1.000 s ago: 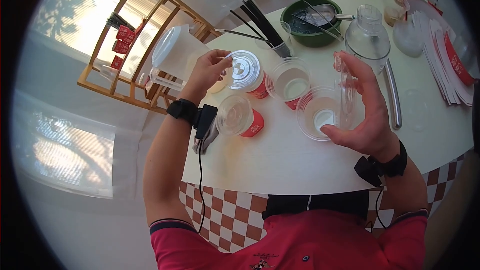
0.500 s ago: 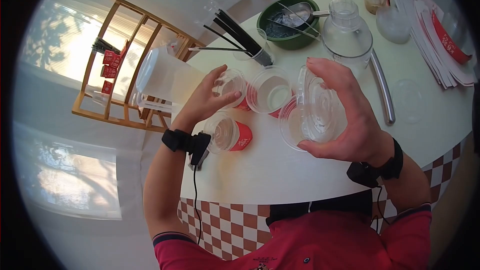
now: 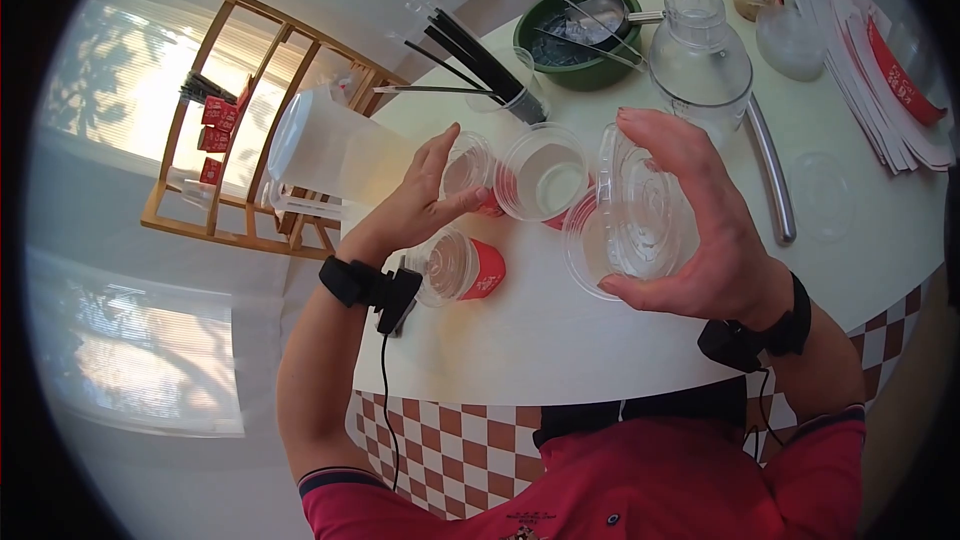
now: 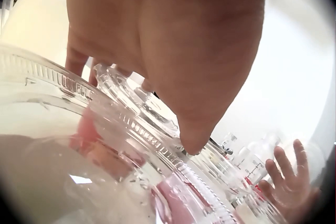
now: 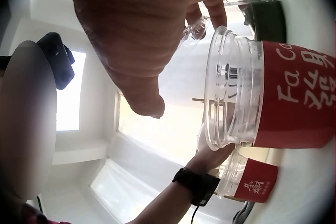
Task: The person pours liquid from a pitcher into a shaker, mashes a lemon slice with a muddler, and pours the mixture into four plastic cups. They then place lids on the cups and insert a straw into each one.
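While the right hand (image 3: 728, 240) spans a clear plastic lid (image 3: 645, 215) edge to edge, the left hand (image 3: 408, 205), fingers spread, touches a lidded cup (image 3: 466, 165); another's by its wrist, two uncovered cups (image 3: 545, 185) between hands.

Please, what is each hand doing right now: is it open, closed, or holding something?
Left hand: open, fingers spread at the far-left cup; a firm grip cannot be told.
Right hand: holding a clear lid between thumb and fingers.
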Motion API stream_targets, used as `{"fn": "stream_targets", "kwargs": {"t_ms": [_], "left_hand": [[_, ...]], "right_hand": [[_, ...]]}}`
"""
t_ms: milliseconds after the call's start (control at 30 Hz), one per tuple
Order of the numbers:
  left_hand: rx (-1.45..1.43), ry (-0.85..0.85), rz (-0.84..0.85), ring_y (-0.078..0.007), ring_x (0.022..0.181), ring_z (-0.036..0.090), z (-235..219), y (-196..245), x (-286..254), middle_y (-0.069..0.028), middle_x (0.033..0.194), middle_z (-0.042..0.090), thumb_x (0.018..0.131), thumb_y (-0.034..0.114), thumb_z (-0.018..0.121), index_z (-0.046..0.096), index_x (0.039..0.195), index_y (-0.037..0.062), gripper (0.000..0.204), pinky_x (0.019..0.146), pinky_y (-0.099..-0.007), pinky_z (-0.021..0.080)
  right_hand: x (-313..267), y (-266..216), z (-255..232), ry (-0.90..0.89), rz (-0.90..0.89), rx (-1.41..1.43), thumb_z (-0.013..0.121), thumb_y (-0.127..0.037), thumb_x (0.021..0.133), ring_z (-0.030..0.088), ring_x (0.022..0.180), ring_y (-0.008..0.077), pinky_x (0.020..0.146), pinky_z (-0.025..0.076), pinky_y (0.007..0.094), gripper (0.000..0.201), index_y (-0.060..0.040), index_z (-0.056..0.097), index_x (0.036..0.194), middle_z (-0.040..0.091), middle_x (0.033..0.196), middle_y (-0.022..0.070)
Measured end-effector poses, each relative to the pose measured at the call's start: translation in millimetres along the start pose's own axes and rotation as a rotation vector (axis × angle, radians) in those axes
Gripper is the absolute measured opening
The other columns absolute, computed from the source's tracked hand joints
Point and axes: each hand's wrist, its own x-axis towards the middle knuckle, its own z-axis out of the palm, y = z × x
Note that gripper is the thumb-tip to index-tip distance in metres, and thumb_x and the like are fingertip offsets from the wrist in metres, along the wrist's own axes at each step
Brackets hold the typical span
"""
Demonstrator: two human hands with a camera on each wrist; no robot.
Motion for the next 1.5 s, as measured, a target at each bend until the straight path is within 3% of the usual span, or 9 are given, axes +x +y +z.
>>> {"fn": "stream_targets", "kwargs": {"t_ms": [133, 233, 333, 467, 600, 800, 967, 1200, 1500], "left_hand": [[0.034, -0.020, -0.010, -0.0422, 0.147, 0.032, -7, 8, -1, -0.0285, 0.158, 0.030, 0.095, 0.052, 0.066, 0.017, 0.160, 0.0046, 0.095, 0.118, -0.0485, 0.032], [0.122, 0.119, -0.063, -0.0390, 0.146, 0.035, -14, 32, -14, -0.0286, 0.152, 0.040, 0.095, 0.048, 0.067, 0.035, 0.153, -0.0006, 0.082, 0.118, -0.0457, 0.033], [0.299, 0.384, 0.052, -0.0328, 0.130, 0.056, -28, 73, -37, -0.0222, 0.138, 0.059, 0.097, 0.037, 0.068, 0.052, 0.142, -0.0006, 0.061, 0.107, -0.0422, 0.045], [-0.485, 0.188, 0.150, -0.0184, 0.100, 0.069, -21, 137, -53, -0.0123, 0.112, 0.073, 0.097, 0.030, 0.069, 0.060, 0.132, 0.0011, 0.046, 0.089, -0.0316, 0.053], [-0.741, -0.002, 0.083, -0.0108, 0.090, 0.068, -3, 173, -38, -0.0099, 0.101, 0.074, 0.096, 0.020, 0.071, 0.051, 0.136, -0.0029, 0.050, 0.075, -0.0236, 0.053], [-0.861, -0.056, 0.043, -0.0096, 0.082, 0.069, 6, 168, -26, -0.0093, 0.095, 0.074, 0.100, 0.014, 0.065, 0.042, 0.144, -0.0010, 0.052, 0.066, -0.0226, 0.051], [-0.824, 0.191, 0.001, -0.0074, 0.079, 0.066, -25, 111, -3, -0.0080, 0.096, 0.074, 0.103, 0.012, 0.058, 0.050, 0.143, 0.0036, 0.042, 0.065, -0.0211, 0.049], [-0.750, 0.044, -0.096, -0.0071, 0.082, 0.066, -14, 72, 18, -0.0054, 0.103, 0.073, 0.103, 0.011, 0.056, 0.058, 0.138, 0.0108, 0.035, 0.067, -0.0207, 0.050], [0.042, 0.357, 0.124, -0.0198, 0.100, 0.067, 13, 77, 29, -0.0130, 0.120, 0.066, 0.099, 0.012, 0.059, 0.060, 0.134, 0.0074, 0.035, 0.078, -0.0291, 0.055]], "right_hand": [[0, -1, 0, -0.006, -0.012, -0.023, 0.091, -0.018, 0.059, 0.046, 0.136, 0.0338, 0.110, 0.041, 0.0438, 0.103, -0.0041, 0.041, 0.149, 0.045, 0.148, 0.0180], [0, 0, 1, -0.002, -0.024, -0.011, 0.091, -0.017, 0.060, 0.045, 0.136, 0.0349, 0.112, 0.039, 0.0442, 0.102, -0.0036, 0.042, 0.148, 0.046, 0.147, 0.0187], [-2, -1, 2, -0.001, -0.004, -0.008, 0.091, -0.016, 0.060, 0.046, 0.136, 0.0354, 0.113, 0.039, 0.0443, 0.100, -0.0029, 0.043, 0.147, 0.046, 0.146, 0.0188], [-2, -3, 2, -0.006, -0.010, -0.010, 0.092, -0.016, 0.060, 0.047, 0.135, 0.0364, 0.112, 0.039, 0.0446, 0.099, -0.0033, 0.045, 0.146, 0.047, 0.146, 0.0190], [-1, -7, 4, -0.022, -0.027, -0.017, 0.092, -0.017, 0.060, 0.047, 0.134, 0.0376, 0.111, 0.040, 0.0450, 0.099, -0.0039, 0.045, 0.146, 0.047, 0.145, 0.0196], [-5, -12, 3, 0.013, -0.056, -0.060, 0.092, -0.017, 0.060, 0.046, 0.135, 0.0374, 0.112, 0.039, 0.0449, 0.100, -0.0028, 0.044, 0.147, 0.045, 0.147, 0.0206], [-2, -15, -1, 0.152, -0.050, -0.063, 0.088, -0.014, 0.064, 0.046, 0.136, 0.0361, 0.113, 0.038, 0.0437, 0.093, -0.0029, 0.046, 0.146, 0.045, 0.149, 0.0201], [-3, -11, 3, 0.144, -0.016, -0.068, 0.082, -0.007, 0.069, 0.050, 0.132, 0.0348, 0.110, 0.041, 0.0417, 0.079, -0.0026, 0.051, 0.141, 0.049, 0.143, 0.0192], [-4, -9, 5, 0.131, -0.020, -0.086, 0.079, -0.005, 0.070, 0.053, 0.127, 0.0352, 0.107, 0.043, 0.0418, 0.072, -0.0031, 0.054, 0.137, 0.054, 0.138, 0.0179]]}}
